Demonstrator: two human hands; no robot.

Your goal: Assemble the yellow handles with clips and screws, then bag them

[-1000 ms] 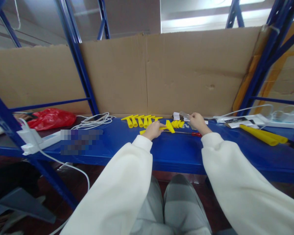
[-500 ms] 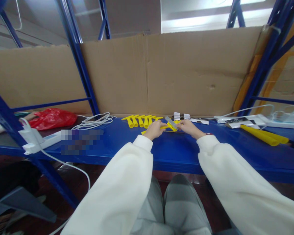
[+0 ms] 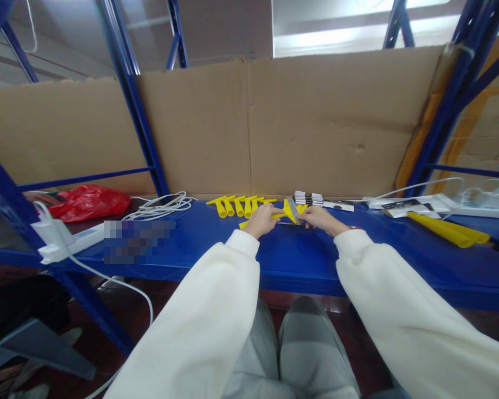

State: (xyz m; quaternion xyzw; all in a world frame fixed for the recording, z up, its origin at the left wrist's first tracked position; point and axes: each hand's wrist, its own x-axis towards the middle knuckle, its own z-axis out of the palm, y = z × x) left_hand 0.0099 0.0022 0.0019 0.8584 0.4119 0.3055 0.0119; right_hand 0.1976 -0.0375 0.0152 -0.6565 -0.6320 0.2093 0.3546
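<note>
My left hand [image 3: 263, 220] is closed around the handle of a yellow scraper [image 3: 288, 211] with a wide flat head. A grey flat blade [image 3: 294, 209] lies along that head, tilted. My right hand [image 3: 319, 218] pinches the blade's lower right end between thumb and fingers. Just behind my left hand stands a row of several yellow T-shaped scrapers [image 3: 239, 206] on the blue shelf [image 3: 216, 244]. Part of another yellow piece shows under my left hand, mostly hidden. More yellow shows behind the blade by my right fingers.
Small white-and-black packets [image 3: 308, 198] are stacked behind my right hand. Two long yellow tubes [image 3: 444, 230] lie at right near white power strips. White coiled cable [image 3: 162, 206] and a red plastic bag [image 3: 89, 202] lie at left. A cardboard sheet [image 3: 316, 122] closes the back.
The scraper head and grey blade have turned, so the blade now stands steeper and more of the yellow head shows on its left. Both hands remain in nearly the same place.
</note>
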